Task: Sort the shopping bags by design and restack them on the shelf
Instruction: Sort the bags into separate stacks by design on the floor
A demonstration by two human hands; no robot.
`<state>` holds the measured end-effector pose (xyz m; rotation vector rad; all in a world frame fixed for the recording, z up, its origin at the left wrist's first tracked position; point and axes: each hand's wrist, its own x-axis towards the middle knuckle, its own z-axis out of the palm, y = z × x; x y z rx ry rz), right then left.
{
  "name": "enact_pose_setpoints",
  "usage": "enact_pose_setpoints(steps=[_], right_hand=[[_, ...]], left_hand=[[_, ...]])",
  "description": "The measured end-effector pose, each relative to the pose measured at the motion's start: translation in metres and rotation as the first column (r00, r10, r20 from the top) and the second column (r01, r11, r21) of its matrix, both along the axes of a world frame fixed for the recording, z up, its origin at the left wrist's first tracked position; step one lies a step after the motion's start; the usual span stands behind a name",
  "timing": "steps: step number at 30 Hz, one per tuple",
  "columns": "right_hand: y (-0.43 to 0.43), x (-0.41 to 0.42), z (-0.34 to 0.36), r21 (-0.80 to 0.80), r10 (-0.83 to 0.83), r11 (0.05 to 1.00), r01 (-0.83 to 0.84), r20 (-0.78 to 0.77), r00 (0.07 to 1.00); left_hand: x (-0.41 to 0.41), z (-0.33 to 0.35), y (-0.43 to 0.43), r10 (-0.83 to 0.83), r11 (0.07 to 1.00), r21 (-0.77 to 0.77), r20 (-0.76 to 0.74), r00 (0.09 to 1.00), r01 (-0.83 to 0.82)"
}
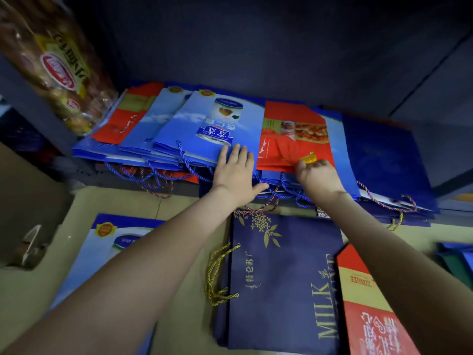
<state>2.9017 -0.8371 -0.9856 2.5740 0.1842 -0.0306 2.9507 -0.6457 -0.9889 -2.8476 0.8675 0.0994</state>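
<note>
**Both hands at the front edge of the shelf's fanned bags**

On the shelf (442, 155) shopping bags lay flat in overlapping piles. Three light-blue can-print bags (204, 129) showed their faces, along with two red bags (125, 121) and one dark-blue pile (384, 160) at the right end. The left hand (236, 175) rested flat, fingers straight, on the front edge of the nearest light-blue one, among the blue cord handles (158, 175). The right hand (318, 176), near it but apart, had its fingers curled on the front edge of the middle red bag (289, 144), pinching it.

Below the shelf, on a tan surface (46, 290), lay three more bags. One lower light-blue bag (102, 254) lay under the left forearm. One navy "MILK" bag (281, 278) with gold cord handles (217, 272) lay between the forearms. One lower red bag (371, 324) lay under the right forearm. One clear snack packet (53, 62) leaned at the upper left.
</note>
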Motion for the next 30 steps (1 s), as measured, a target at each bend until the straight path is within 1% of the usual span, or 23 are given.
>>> enact_pose_setpoints(steps=[1, 2, 4, 6, 7, 8, 10, 11, 12, 14, 15, 18, 19, 20, 23, 25, 27, 29, 30], right_hand=[[-0.006, -0.008, 0.002, 0.057, 0.054, 0.997, -0.059, 0.088, 0.995], [-0.013, -0.015, 0.002, 0.099, 0.064, 0.992, -0.081, 0.161, 0.985], [-0.026, -0.037, 0.003, 0.147, -0.023, 0.989, -0.020, 0.281, 0.960], [-0.040, -0.062, 0.002, 0.186, -0.061, 0.983, -0.010, 0.369, 0.927], [-0.045, -0.074, 0.003, 0.195, -0.056, 0.980, -0.023, 0.386, 0.921], [-0.048, -0.087, 0.005, 0.197, -0.043, 0.980, -0.039, 0.398, 0.916], [-0.051, -0.112, 0.011, 0.213, -0.024, 0.974, -0.076, 0.433, 0.901], [-0.052, -0.125, 0.015, 0.232, -0.029, 0.969, -0.082, 0.440, 0.897], [-0.053, -0.137, 0.017, 0.250, -0.037, 0.965, -0.084, 0.445, 0.895], [-0.050, -0.159, 0.025, 0.294, -0.065, 0.953, -0.067, 0.416, 0.907], [-0.046, -0.168, 0.029, 0.326, -0.081, 0.944, -0.050, 0.377, 0.923], [-0.031, -0.189, 0.038, 0.464, -0.169, 0.884, 0.054, 0.209, 0.963], [-0.026, -0.195, 0.040, 0.496, -0.190, 0.865, 0.071, 0.194, 0.962], [-0.023, -0.203, 0.041, 0.515, -0.206, 0.854, 0.074, 0.203, 0.957], [-0.028, -0.237, 0.035, 0.498, -0.225, 0.860, 0.108, 0.183, 0.957], [-0.040, -0.269, 0.022, 0.464, -0.249, 0.872, 0.157, 0.143, 0.958], [-0.054, -0.305, 0.010, 0.443, -0.302, 0.865, 0.236, 0.082, 0.950], [-0.067, -0.339, -0.004, 0.416, -0.359, 0.851, 0.321, 0.012, 0.933], [-0.072, -0.352, -0.011, 0.410, -0.373, 0.838, 0.359, -0.049, 0.926]], left_hand=[[-0.003, 0.002, -0.002, -0.024, 0.999, -0.034, 0.001, 1.000, 0.024], [-0.005, 0.004, -0.005, -0.027, 0.999, -0.038, -0.017, 0.999, 0.027], [-0.005, 0.006, -0.008, 0.028, 1.000, 0.010, -0.067, 0.997, -0.028], [-0.007, 0.010, -0.011, 0.068, 0.997, 0.039, -0.059, 0.996, -0.065], [-0.010, 0.012, -0.014, 0.027, 0.999, 0.024, -0.036, 0.999, -0.026], [-0.017, 0.015, -0.018, -0.065, 0.998, -0.002, -0.003, 0.998, 0.065], [-0.036, 0.021, -0.030, -0.281, 0.958, -0.048, 0.055, 0.958, 0.283], [-0.045, 0.023, -0.036, -0.347, 0.935, -0.053, 0.061, 0.936, 0.350], [-0.053, 0.026, -0.041, -0.371, 0.926, -0.054, 0.048, 0.927, 0.373], [-0.070, 0.036, -0.049, -0.393, 0.916, -0.074, 0.032, 0.919, 0.394], [-0.082, 0.040, -0.053, -0.425, 0.899, -0.099, 0.048, 0.904, 0.428], [-0.124, 0.046, -0.061, -0.531, 0.763, -0.259, 0.272, 0.802, 0.593], [-0.136, 0.044, -0.062, -0.558, 0.713, -0.282, 0.325, 0.763, 0.642], [-0.148, 0.041, -0.062, -0.568, 0.691, -0.279, 0.360, 0.740, 0.666], [-0.182, 0.032, -0.059, -0.612, 0.688, -0.219, 0.336, 0.716, 0.692], [-0.201, 0.023, -0.058, -0.645, 0.673, -0.247, 0.265, 0.717, 0.697], [-0.215, 0.007, -0.057, -0.669, 0.673, -0.257, 0.189, 0.719, 0.694], [-0.227, -0.009, -0.056, -0.715, 0.658, -0.194, 0.142, 0.685, 0.728], [-0.233, -0.017, -0.056, -0.741, 0.637, -0.165, 0.136, 0.657, 0.753]])
